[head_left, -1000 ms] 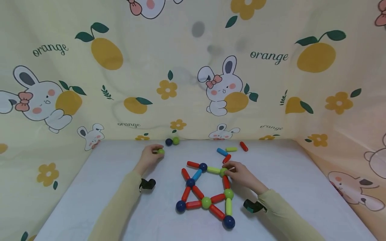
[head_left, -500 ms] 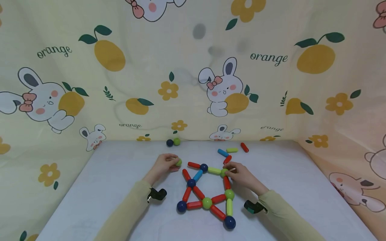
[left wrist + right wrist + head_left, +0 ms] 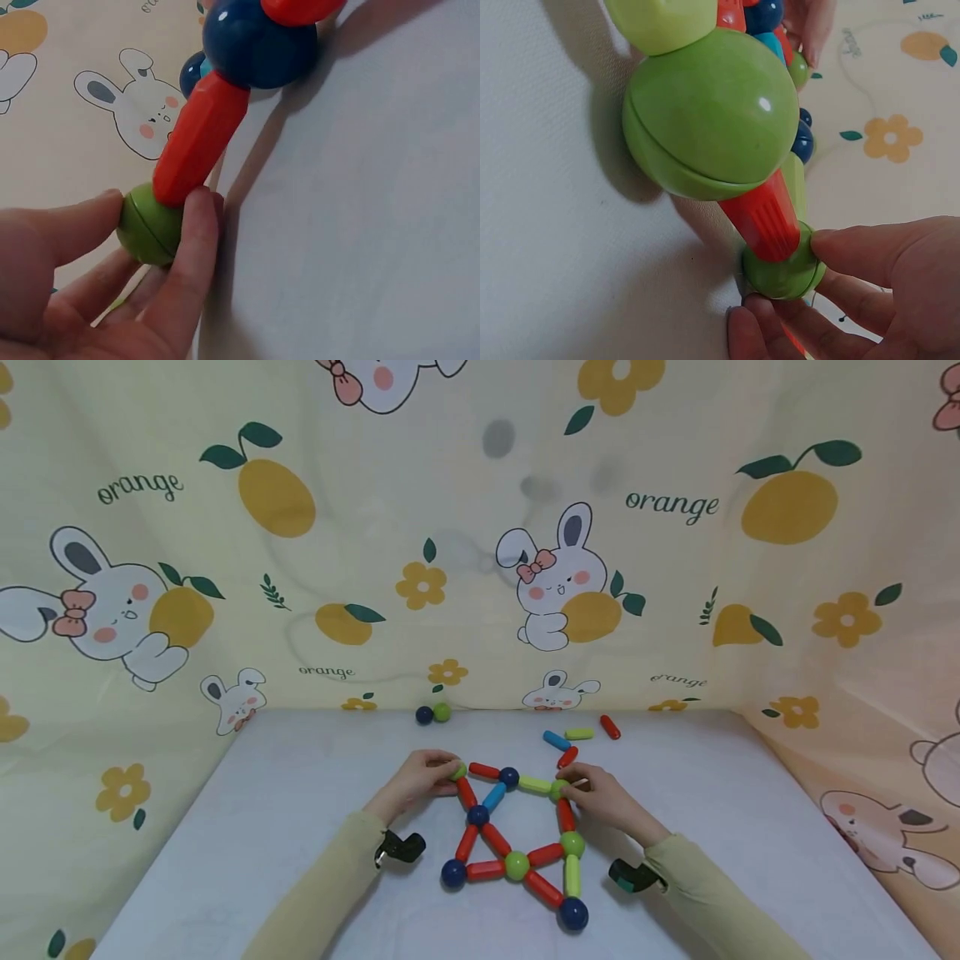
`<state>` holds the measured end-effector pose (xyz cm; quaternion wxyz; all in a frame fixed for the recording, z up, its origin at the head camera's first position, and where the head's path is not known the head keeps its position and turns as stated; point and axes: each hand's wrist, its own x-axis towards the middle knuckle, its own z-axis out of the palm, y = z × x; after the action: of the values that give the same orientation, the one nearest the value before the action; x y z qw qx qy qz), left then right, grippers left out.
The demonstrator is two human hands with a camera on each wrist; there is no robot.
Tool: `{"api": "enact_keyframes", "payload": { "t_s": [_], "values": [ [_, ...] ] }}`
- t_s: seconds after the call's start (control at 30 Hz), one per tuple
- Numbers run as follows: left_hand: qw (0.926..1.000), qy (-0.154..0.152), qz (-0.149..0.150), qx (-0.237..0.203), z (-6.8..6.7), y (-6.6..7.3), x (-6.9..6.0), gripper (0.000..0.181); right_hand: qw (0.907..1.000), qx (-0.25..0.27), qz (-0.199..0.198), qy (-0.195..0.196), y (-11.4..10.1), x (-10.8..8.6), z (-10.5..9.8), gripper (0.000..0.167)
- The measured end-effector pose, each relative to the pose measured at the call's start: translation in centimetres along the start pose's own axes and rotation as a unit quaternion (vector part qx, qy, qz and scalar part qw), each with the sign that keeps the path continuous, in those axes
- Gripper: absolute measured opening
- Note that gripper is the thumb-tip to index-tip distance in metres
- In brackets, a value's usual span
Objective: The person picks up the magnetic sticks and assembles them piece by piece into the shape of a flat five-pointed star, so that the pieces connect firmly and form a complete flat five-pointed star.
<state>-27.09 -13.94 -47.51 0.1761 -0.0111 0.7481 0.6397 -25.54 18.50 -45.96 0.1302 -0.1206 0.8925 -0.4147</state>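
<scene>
My left hand (image 3: 422,781) pinches a green ball (image 3: 150,225) between thumb and fingers. In the left wrist view that ball meets the end of a red rod (image 3: 201,139), whose other end joins a dark blue ball (image 3: 259,41). On the far right corner of the assembled shape, my right hand (image 3: 600,793) pinches another green ball (image 3: 784,270), joined to a red rod (image 3: 763,217) and a light green rod (image 3: 535,785). The shape of rods and balls lies on the white table, with a green ball (image 3: 517,866) at its centre.
Behind the shape lie loose rods: a blue rod (image 3: 557,740), a light green rod (image 3: 579,734) and a red rod (image 3: 610,727). A dark blue ball (image 3: 424,715) and a green ball (image 3: 442,712) sit at the back edge of the white table (image 3: 697,793).
My left hand has carried the green ball rightward and slightly nearer, to the free end of the red rod. The right hand has stayed at its corner ball.
</scene>
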Motion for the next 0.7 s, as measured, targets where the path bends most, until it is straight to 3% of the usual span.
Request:
{"api": "enact_keyframes", "payload": {
  "t_s": [0.27, 0.5, 0.7],
  "values": [
    [0.9998, 0.008, -0.008, -0.015, 0.3, 0.1, -0.2, 0.037, 0.9999, -0.01, 0.0, -0.009, -0.3, 0.3, -0.2, 0.025],
    [0.999, 0.02, -0.016, -0.038, 0.3, 0.1, -0.4, 0.037, 0.9983, -0.048, -0.006, -0.034, -1.5, 2.5, -1.1, 0.027],
    [0.9978, 0.019, -0.023, -0.059, 0.1, -0.1, -0.4, 0.038, 0.9961, -0.004, -0.009, -0.088, -4.0, 4.9, -1.4, 0.034]
  ]
}}
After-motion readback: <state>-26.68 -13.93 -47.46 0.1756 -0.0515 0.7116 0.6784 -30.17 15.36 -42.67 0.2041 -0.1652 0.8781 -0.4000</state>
